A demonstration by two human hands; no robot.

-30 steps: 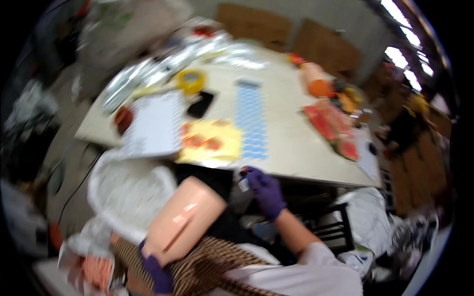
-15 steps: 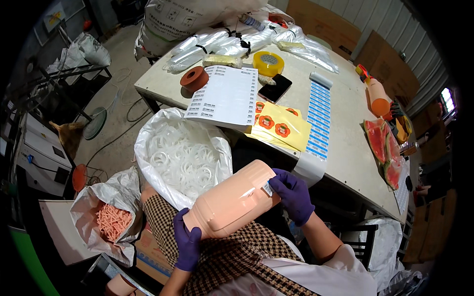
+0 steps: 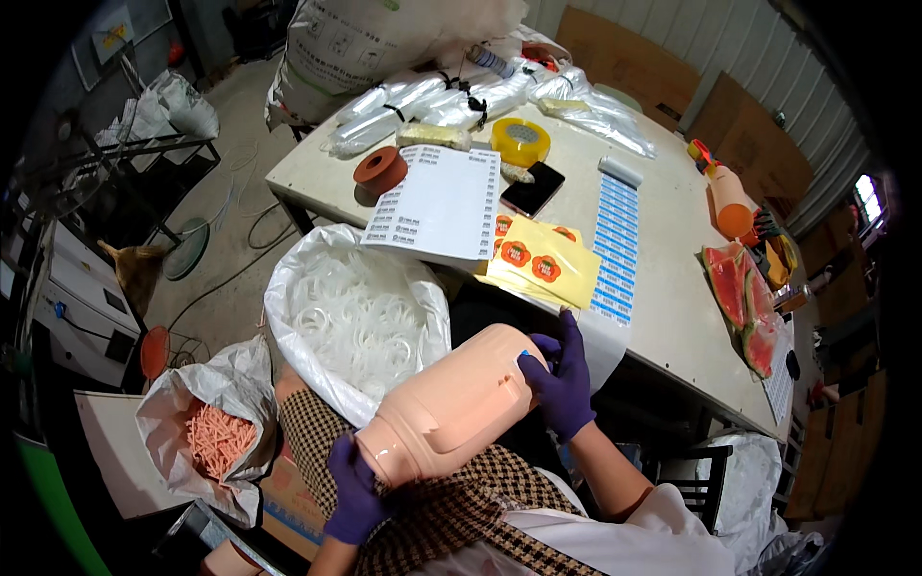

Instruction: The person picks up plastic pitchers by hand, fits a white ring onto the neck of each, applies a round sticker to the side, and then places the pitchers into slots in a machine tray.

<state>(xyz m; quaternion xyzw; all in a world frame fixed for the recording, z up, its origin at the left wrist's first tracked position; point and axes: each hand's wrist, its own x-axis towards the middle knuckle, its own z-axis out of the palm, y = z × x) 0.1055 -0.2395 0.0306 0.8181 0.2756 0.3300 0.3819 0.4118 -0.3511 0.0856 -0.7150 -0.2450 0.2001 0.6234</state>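
Note:
A peach-pink plastic thermos flask body (image 3: 461, 403) lies tilted across my lap, its narrower neck toward the lower left and its wide end toward the upper right. My purple-gloved left hand (image 3: 357, 490) grips the neck end from below. At the wide end, my gloved right hand (image 3: 562, 384) presses its thumb on the flask, over a small blue-and-white label (image 3: 524, 356) that is mostly covered. The right index finger points up, and the other fingers are partly hidden behind the flask. A strip of blue-and-white labels (image 3: 616, 245) hangs over the table edge just beyond.
On the table (image 3: 663, 298) lie a white label sheet (image 3: 442, 202), yellow sheets with red stickers (image 3: 543, 259), a phone (image 3: 534, 188), yellow tape (image 3: 521, 141) and watermelon slices (image 3: 735, 298). A sack of clear rings (image 3: 355, 317) and a bag of pink pieces (image 3: 223, 440) stand at left.
My right hand has gone from pinching the small label to laying its thumb flat over it, index finger now raised. The flask has turned slightly, and my left hand has shifted lower round its neck.

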